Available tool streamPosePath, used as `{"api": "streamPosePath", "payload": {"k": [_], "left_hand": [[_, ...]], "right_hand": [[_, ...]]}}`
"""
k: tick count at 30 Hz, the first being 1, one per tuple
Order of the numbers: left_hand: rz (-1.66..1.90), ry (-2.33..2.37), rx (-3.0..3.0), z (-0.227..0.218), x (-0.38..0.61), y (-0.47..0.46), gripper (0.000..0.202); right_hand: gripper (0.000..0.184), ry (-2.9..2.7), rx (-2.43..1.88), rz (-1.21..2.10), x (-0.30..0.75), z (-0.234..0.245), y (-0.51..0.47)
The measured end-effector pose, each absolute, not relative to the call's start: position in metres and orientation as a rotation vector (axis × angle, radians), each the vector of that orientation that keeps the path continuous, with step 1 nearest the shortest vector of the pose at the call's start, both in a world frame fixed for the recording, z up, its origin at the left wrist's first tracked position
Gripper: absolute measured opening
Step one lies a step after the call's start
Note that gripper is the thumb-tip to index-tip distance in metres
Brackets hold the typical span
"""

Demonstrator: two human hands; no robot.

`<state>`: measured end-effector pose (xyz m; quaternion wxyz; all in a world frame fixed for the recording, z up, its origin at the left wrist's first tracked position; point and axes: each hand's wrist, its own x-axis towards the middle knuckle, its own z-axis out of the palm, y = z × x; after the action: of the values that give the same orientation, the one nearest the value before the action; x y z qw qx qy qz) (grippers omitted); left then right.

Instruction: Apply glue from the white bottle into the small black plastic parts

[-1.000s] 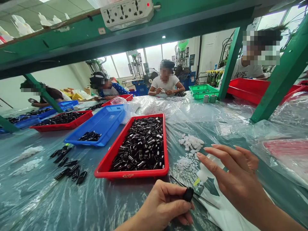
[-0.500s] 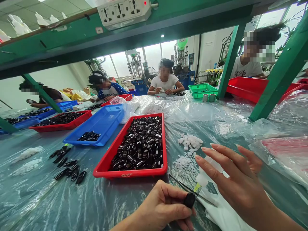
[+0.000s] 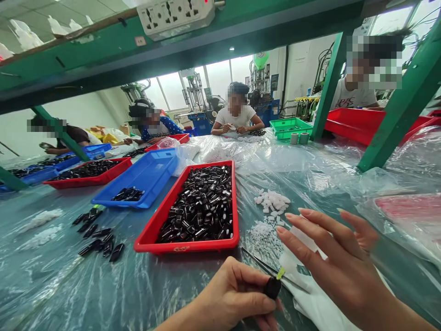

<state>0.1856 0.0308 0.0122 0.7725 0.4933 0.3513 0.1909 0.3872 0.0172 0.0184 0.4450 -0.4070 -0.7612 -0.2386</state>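
Note:
My left hand [image 3: 241,294] is closed, pinching a small black plastic part [image 3: 272,288] between thumb and fingers. A yellow-green tip [image 3: 280,273] touches the part's upper edge. It appears to belong to a translucent white squeeze bottle [image 3: 292,261], mostly hidden behind my right hand [image 3: 334,253]. The right fingers reach long over the bottle, with the thumb out of sight. Between the hands, thin metal tweezers [image 3: 255,258] lie on the table, their far end over a white cloth [image 3: 320,303].
A red tray [image 3: 186,248] full of black parts stands ahead. To its left are a blue tray [image 3: 117,184] and loose black parts [image 3: 107,246]. White pieces [image 3: 272,202] lie in front of my right hand. Green shelf posts [image 3: 399,92] rise at the right; people sit across the table.
The yellow-green tip has moved down and left onto the black part, and my right hand has shifted slightly left. My left hand keeps its grip.

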Motion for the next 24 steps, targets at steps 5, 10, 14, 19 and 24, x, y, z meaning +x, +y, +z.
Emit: {"api": "streamPosePath", "payload": {"k": [5, 10, 14, 19, 24], "left_hand": [[0.406, 0.765, 1.075, 0.0109, 0.1854, 0.0305, 0.025], [0.408, 0.752, 1.058, 0.0114, 0.1862, 0.0305, 0.025], [0.407, 0.759, 1.047, 0.0116, 0.1859, 0.0308, 0.024], [0.403, 0.760, 1.048, 0.0124, 0.1856, 0.0299, 0.024], [0.401, 0.756, 1.054, 0.0138, 0.1871, 0.0299, 0.025]], "right_hand": [[0.036, -1.882, -0.993, -0.596, 0.3874, 0.0183, 0.0186], [0.035, -1.896, -1.004, -0.582, 0.3891, 0.0184, 0.0181], [0.033, -1.911, -1.005, -0.573, 0.3897, 0.0178, 0.0180], [0.034, -1.906, -1.005, -0.557, 0.3902, 0.0160, 0.0179], [0.032, -1.912, -1.002, -0.542, 0.3907, 0.0153, 0.0163]]}}
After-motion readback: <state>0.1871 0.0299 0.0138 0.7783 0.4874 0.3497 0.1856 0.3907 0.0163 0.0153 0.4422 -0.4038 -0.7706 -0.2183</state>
